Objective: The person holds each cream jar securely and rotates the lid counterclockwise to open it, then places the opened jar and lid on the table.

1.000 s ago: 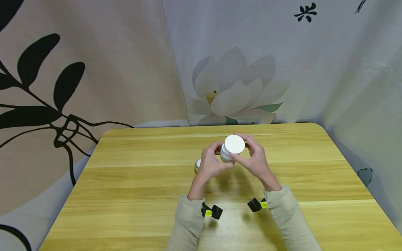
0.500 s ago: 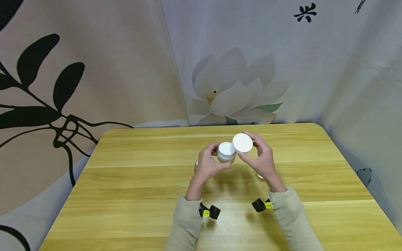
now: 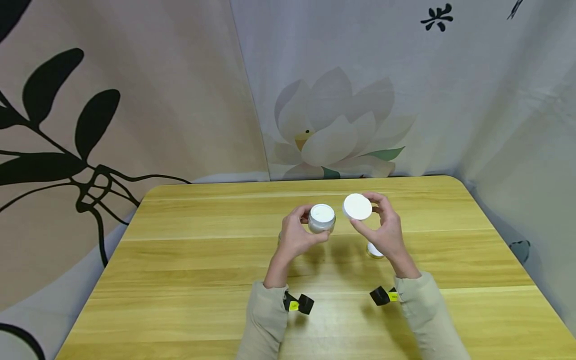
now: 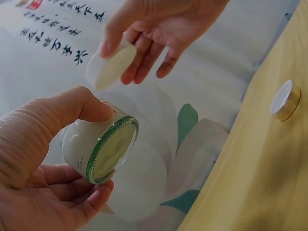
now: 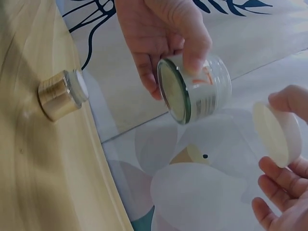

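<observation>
My left hand [image 3: 298, 231] grips a small clear cosmetic jar [image 3: 322, 218] above the table, thumb on one side and fingers on the other. Its mouth shows white in the head view. The wrist views show a green-edged base, and the right one also orange print and a barcode on the jar's side [image 5: 204, 96]. To the right, my right hand [image 3: 386, 230] pinches a round white lid [image 3: 357, 206] by its edge. A gap separates lid and jar. The lid's hollow underside [image 5: 269, 132] shows in the right wrist view.
A gold cap [image 4: 287, 101] with a white face lies on the wooden table [image 3: 189, 280] near my right wrist. A gold jar [image 5: 57, 95] with a white top stands on the table, mostly hidden behind my left hand in the head view. A printed curtain [image 3: 180, 100] hangs behind.
The white lid has come off the jar and moved right with my right hand. My left hand has shifted slightly left with the jar, and the gold cap has come into view.
</observation>
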{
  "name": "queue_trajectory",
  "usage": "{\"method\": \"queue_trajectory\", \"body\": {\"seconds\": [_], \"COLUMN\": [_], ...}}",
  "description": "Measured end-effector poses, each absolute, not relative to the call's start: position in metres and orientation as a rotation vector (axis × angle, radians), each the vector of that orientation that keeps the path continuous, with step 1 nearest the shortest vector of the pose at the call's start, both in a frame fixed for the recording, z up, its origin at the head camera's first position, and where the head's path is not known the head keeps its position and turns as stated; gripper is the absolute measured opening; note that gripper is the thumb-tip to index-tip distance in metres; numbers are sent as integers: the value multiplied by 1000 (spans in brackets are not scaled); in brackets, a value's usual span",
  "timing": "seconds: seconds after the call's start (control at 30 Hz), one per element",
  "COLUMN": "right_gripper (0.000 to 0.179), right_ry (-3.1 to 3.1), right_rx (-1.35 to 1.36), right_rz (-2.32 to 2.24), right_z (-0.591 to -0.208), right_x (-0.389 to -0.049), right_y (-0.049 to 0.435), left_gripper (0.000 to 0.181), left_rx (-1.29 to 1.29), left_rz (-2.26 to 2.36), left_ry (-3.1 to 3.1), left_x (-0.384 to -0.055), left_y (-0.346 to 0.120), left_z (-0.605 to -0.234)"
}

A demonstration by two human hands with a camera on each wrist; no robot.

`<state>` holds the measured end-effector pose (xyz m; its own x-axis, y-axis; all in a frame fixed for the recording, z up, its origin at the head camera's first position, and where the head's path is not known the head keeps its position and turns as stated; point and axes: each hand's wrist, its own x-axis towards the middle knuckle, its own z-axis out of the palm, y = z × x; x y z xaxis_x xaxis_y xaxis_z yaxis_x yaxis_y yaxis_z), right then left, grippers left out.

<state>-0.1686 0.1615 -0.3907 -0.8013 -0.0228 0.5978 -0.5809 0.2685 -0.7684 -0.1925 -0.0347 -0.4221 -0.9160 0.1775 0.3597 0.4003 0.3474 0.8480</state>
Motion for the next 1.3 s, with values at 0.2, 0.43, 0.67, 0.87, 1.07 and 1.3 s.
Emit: {"method": "queue_trajectory", "body": {"seconds": [0.2, 0.43, 0.67, 0.87, 1.07, 1.3], "right_gripper": [52, 53, 52, 53, 58, 55], "right_ry": [-2138, -2177, -2191, -2209, -2206, -2187], "right_rx": [478, 454, 454, 453, 403, 412], "right_rz": [1553, 1518, 1440, 1351, 1377, 1356], "right_z": [-395, -400, -401, -402, -402, -404], "right_x": [-167, -166, -166, -164, -163, -164], "right_y": [169, 173, 176, 175, 174, 174], "left_gripper": [54, 54, 54, 54, 55, 56], "left_rx": [-502, -491, -508, -506, -502, -490], "left_rz": [-1620, -1613, -1606, -1592, -1606, -1595], "left_ry": [-2402, -2415, -2406, -2419, -2427, -2436], "left_x": [-192, -192, -193, -194, -193, -192], "left_y": [-35, -35, -36, -36, -36, -36], "left_z": [-423, -423, -423, -424, -423, -422]}}
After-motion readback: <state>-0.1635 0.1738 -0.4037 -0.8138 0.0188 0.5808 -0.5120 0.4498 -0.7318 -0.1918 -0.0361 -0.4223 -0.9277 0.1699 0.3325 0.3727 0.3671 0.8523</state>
